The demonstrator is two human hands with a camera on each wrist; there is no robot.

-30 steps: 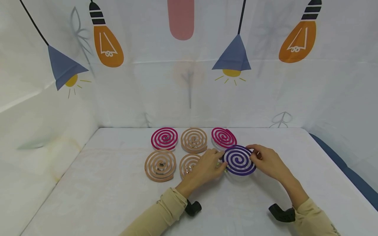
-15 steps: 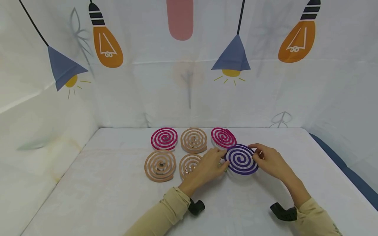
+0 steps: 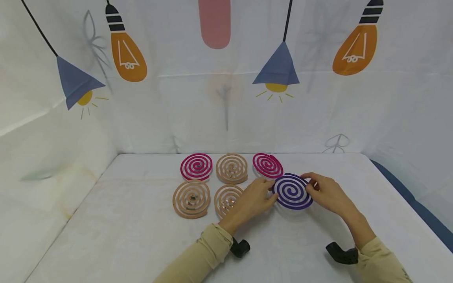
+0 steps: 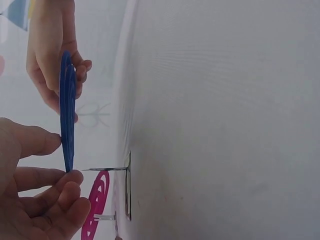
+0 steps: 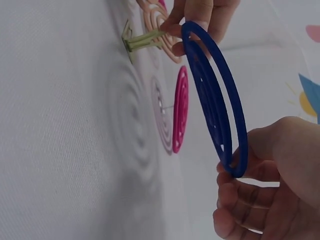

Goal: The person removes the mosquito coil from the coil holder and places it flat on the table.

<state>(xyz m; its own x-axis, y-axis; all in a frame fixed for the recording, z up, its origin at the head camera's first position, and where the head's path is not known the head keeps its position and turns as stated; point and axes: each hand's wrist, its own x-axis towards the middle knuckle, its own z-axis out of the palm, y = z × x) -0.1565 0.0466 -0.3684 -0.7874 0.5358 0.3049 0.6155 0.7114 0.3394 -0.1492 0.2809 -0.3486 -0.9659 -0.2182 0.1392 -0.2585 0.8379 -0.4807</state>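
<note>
A dark blue-purple mosquito coil (image 3: 292,192) is held between both hands, raised off the table. My left hand (image 3: 253,199) pinches its left edge between thumb and fingers. The right hand (image 3: 327,193) pinches the opposite edge. From the right wrist the coil (image 5: 212,100) shows nearly edge-on, its spiral shadow cast on the white surface. Just under the left hand's fingers stands a small metal coil stand (image 5: 142,41) with an upright prong, apart from the coil. In the left wrist view this stand (image 4: 128,187) sits on the tabletop below the coil's edge.
Two magenta coils (image 3: 196,166) (image 3: 267,165) and a tan coil (image 3: 231,168) form the back row on the white table (image 3: 116,236). Two more tan coils (image 3: 191,199) (image 3: 226,196) lie in front, one partly behind the left hand. A patterned white cloth (image 3: 226,110) hangs behind.
Both hands and the blue-purple coil have shifted slightly to the right. The coil stays pinched from both sides, and the other coils keep their places.
</note>
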